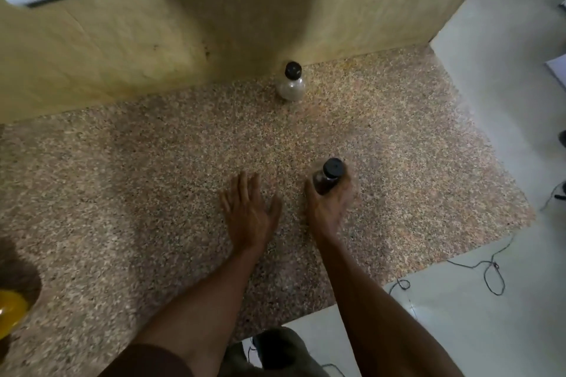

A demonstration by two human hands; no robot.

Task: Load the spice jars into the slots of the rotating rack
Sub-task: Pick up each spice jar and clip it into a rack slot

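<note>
My right hand (329, 208) is shut around a dark spice jar (328, 176) with a black cap, held just over the speckled granite counter (153, 193). My left hand (249, 211) hovers flat beside it, fingers spread, holding nothing. A second jar (291, 82), clear with pale contents and a black cap, stands upright at the back of the counter against the tan wall. The rotating rack is not in view.
Tan wall panels (214, 24) close off the back of the counter. A yellow object (10, 314) sits at the left edge. The counter's right edge drops to a pale floor (490, 300) with loose thin wires (490, 272).
</note>
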